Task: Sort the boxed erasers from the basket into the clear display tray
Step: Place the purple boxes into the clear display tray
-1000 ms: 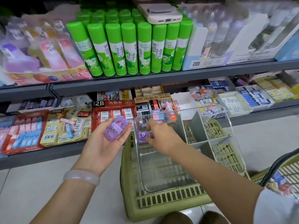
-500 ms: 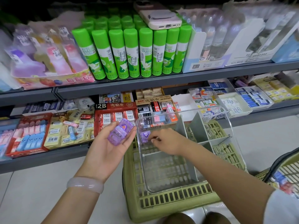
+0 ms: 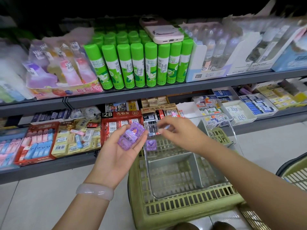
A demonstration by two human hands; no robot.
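Note:
My left hand [image 3: 119, 151] is palm up and cradles a few clear purple boxed erasers [image 3: 130, 136] on its lightly curled fingers. One purple boxed eraser [image 3: 151, 145] lies alone in the far left corner of the clear display tray [image 3: 191, 191]. The tray has grey dividers and rests on top of a green basket [image 3: 187, 208]. My right hand [image 3: 179, 135] hovers above that corner of the tray with loose fingers and nothing in it.
Shelves of stationery stand behind: green glue sticks [image 3: 137, 63] with a phone [image 3: 164, 34] on top, and boxes of erasers [image 3: 121, 125] on the lower shelf. A second basket [image 3: 295, 176] is at the right edge. Pale tiled floor lies below.
My right hand has let go of the purple eraser in the tray's far left corner and lifted up and away from it. The left hand has barely moved.

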